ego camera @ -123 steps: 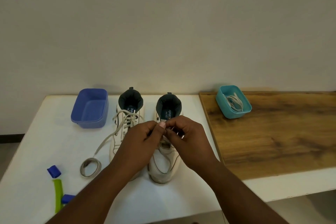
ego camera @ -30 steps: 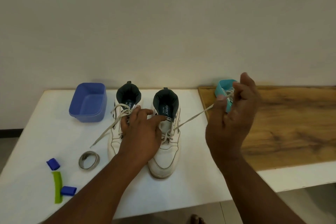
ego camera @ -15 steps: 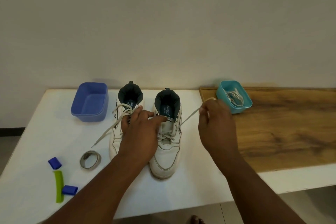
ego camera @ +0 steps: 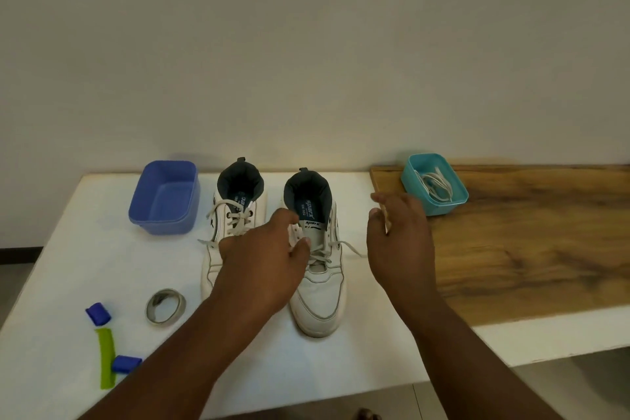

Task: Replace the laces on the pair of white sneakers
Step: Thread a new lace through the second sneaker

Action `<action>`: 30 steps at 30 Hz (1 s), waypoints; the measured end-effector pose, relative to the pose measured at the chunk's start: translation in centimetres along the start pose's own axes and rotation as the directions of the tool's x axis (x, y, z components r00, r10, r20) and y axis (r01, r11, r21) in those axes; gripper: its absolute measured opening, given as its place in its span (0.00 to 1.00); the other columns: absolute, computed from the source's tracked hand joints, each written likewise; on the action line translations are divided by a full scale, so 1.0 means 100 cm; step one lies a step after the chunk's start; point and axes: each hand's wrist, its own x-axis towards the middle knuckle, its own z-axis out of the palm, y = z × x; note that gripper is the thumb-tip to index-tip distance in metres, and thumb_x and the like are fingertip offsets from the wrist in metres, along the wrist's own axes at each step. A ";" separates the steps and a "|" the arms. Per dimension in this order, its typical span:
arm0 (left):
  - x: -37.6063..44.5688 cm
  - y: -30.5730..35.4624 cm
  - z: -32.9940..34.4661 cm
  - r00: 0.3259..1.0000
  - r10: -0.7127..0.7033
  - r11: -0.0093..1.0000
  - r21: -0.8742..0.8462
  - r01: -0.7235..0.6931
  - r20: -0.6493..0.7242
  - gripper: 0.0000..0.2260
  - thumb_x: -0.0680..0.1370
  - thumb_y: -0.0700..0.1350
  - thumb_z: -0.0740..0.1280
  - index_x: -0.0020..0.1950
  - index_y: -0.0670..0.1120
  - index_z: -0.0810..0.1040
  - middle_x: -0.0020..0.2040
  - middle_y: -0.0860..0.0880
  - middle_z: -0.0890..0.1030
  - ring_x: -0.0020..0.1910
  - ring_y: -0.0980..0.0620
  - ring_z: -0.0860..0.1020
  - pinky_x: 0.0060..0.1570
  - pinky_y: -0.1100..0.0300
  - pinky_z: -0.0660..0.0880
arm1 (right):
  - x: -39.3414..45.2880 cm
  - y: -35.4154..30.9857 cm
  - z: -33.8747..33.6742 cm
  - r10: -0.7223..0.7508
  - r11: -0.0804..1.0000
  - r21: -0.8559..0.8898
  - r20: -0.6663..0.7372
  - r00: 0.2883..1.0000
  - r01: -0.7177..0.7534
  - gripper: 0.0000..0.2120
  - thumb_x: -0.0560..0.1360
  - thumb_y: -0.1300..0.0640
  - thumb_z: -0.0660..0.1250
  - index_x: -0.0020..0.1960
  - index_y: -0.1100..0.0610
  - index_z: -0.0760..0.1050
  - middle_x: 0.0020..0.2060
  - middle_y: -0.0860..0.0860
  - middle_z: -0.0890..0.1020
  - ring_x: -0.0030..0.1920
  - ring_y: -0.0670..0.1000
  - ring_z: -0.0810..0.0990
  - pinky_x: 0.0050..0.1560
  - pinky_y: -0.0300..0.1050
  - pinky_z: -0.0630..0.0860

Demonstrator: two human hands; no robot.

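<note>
Under the left hand [ego camera: 262, 269], left sneaker [ego camera: 235, 232] lacing partly hidden; its fingers loosely spread over right sneaker [ego camera: 318, 283]. Right hand [ego camera: 399, 242] hovers, whether it pinches the lace [ego camera: 353, 248] unclear.

Objects set on the white worktop [ego camera: 68, 283] and the wooden board [ego camera: 528, 249].
A blue tub [ego camera: 164, 198] is placed at the back left; a tape roll [ego camera: 166, 307], a green strip [ego camera: 105, 357] and two blue clips [ego camera: 98, 313] [ego camera: 126, 363] are grouped at the front left.
</note>
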 end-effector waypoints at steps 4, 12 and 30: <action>-0.006 0.016 -0.020 0.991 0.041 0.647 -0.759 0.071 0.128 0.08 0.83 0.46 0.63 0.58 0.56 0.79 0.35 0.49 0.81 0.39 0.54 0.82 0.44 0.67 0.79 | -0.002 -0.016 -0.004 -0.115 0.976 0.194 0.082 0.990 0.098 0.04 0.82 0.50 0.66 0.52 0.48 0.80 0.47 0.42 0.81 0.42 0.44 0.79 0.40 0.41 0.77; -0.001 0.010 -0.023 0.993 -0.116 0.402 -0.912 0.076 0.032 0.13 0.84 0.38 0.59 0.57 0.48 0.81 0.47 0.49 0.85 0.51 0.50 0.84 0.50 0.57 0.81 | -0.021 -0.049 -0.010 -0.249 0.687 0.475 0.865 0.436 -0.550 0.20 0.85 0.39 0.53 0.70 0.48 0.70 0.49 0.57 0.86 0.30 0.49 0.69 0.32 0.41 0.68; 0.004 -0.027 -0.005 0.970 -0.159 0.979 0.101 0.179 -0.184 0.25 0.79 0.61 0.64 0.75 0.60 0.67 0.64 0.49 0.77 0.61 0.47 0.76 0.57 0.49 0.75 | -0.007 -0.025 0.000 -0.002 0.866 0.439 0.482 0.876 -0.240 0.10 0.81 0.61 0.67 0.55 0.49 0.83 0.43 0.45 0.85 0.42 0.45 0.84 0.42 0.37 0.79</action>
